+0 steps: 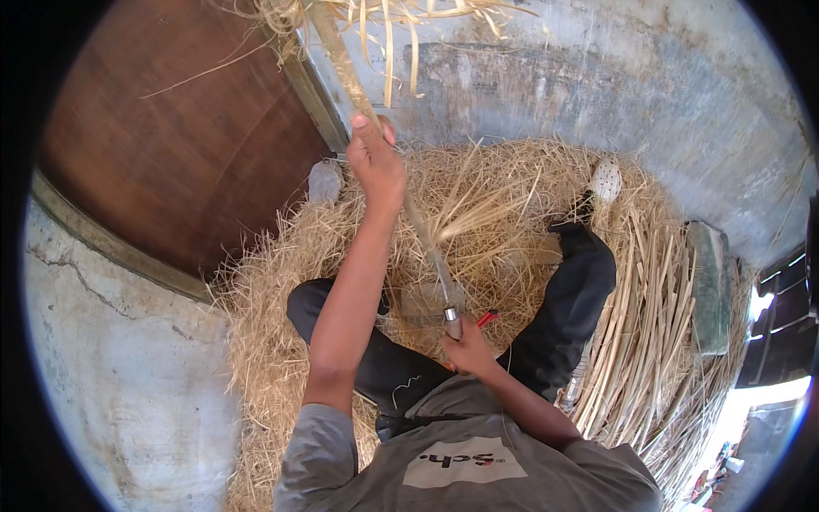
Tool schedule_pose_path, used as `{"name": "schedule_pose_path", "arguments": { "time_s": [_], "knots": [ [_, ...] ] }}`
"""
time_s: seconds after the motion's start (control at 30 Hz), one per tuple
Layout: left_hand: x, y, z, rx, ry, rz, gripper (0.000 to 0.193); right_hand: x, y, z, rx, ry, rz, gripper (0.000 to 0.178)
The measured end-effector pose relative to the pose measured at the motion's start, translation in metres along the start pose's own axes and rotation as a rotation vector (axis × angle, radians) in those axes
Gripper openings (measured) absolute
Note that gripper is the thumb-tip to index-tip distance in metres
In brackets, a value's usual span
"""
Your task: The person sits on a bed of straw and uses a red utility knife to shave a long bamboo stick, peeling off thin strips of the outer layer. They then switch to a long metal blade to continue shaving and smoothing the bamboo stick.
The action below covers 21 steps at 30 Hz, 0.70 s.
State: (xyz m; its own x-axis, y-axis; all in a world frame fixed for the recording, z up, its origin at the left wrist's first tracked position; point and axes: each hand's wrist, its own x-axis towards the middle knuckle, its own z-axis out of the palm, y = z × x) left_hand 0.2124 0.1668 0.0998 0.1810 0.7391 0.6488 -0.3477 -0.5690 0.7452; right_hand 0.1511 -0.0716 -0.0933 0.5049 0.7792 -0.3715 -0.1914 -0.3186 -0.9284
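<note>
My left hand [375,164], raised with the arm stretched out, is wrapped round a long wooden stick [345,70]. Pale, curling strips [388,34] hang about the stick's far end. The stick slants down toward my lap, its lower part near a silver metal collar [451,314]. Just below that collar, my right hand [471,350] is closed round a tool's wooden handle [454,330]. The tool's blade cannot be made out clearly against the straw and the stick. A small red object [487,318] shows beside the right hand, its kind unclear.
Dry straw or shavings [273,299] cover the ground around my bent legs. Long split strips [636,316] lie in a heap on the right, beside a greenish block [710,286]. A brown wooden panel [171,128] stands at left, and a weathered wall [546,77] rises behind.
</note>
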Motion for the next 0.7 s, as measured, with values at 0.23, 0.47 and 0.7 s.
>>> {"name": "schedule_pose_path", "arguments": {
  "time_s": [0.23,0.47,0.7],
  "knots": [
    [-0.012,0.026,-0.005,0.089,0.195,-0.100,0.043,0.021,0.045,-0.001,-0.015,0.005,-0.016,0.017],
    [-0.091,0.224,-0.085,-0.622,0.038,0.553,0.036,0.015,0.043,-0.004,0.082,-0.012,-0.019,0.011],
    [-0.101,0.274,-0.086,-0.874,-0.117,0.729,0.053,0.006,0.035,-0.001,0.138,-0.030,0.024,0.012]
  ]
}}
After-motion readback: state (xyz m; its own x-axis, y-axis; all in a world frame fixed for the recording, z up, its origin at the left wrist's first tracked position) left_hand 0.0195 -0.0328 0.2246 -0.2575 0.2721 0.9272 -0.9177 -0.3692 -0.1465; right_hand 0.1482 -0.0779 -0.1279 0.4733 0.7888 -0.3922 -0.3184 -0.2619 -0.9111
